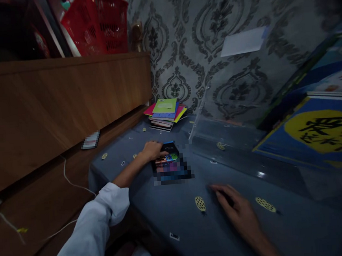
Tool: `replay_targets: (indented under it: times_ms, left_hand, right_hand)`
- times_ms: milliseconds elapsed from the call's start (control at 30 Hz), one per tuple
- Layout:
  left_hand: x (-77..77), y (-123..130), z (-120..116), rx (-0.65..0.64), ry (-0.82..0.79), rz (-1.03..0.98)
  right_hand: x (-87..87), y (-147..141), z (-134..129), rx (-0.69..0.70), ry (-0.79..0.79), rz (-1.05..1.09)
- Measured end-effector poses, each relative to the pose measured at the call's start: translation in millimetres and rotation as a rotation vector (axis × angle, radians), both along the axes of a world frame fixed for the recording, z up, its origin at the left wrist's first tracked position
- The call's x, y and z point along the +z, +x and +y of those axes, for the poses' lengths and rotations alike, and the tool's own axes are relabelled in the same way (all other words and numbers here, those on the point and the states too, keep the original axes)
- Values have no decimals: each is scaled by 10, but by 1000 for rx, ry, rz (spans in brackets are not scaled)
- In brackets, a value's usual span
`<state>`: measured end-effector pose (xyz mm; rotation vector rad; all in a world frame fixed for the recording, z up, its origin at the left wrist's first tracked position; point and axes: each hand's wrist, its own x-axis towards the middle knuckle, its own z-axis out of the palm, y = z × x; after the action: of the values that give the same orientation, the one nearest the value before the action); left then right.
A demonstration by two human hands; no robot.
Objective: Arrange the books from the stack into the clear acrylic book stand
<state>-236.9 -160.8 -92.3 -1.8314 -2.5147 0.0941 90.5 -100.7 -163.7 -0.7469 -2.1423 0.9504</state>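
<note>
My left hand [154,150] reaches out in a pushed-up pale sleeve, its fingers closed over the upper left part of a flat dark item with a colourful printed front [169,157]. It looks like a book or a thin box, and its lower part is blurred into blocks, so I cannot tell which. The item is over the dark blue-grey tablecloth [153,200]. Nearer to me on the right, my right hand [234,204] rests on the cloth with its fingers stretched out and thumb apart, holding nothing.
A stack of notebooks and books [165,114] stands at the far corner by the patterned wall. On the right, a clear plastic stand [234,146] sits beside large blue-and-yellow printed books [313,128]. A wooden cabinet [63,112] borders the left, with a red basket [103,23] on top.
</note>
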Motion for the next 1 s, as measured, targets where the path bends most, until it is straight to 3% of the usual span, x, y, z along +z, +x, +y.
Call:
replay_targets:
  times_ms: [367,633,833,1000]
  left_hand:
    - [124,695,-213,-94,-69,55]
    - [101,1146,-120,-124,-91,-35]
    - [88,1424,-38,-226,-120,-123]
    - [56,1536,-11,-259,-57,-28]
  right_hand:
    - [55,168,-44,-157,45,1]
    - [24,460,183,-268,100,-58]
    - [-18,689,308,-362,153,-128]
    - [-10,847,315,-363,162,-169]
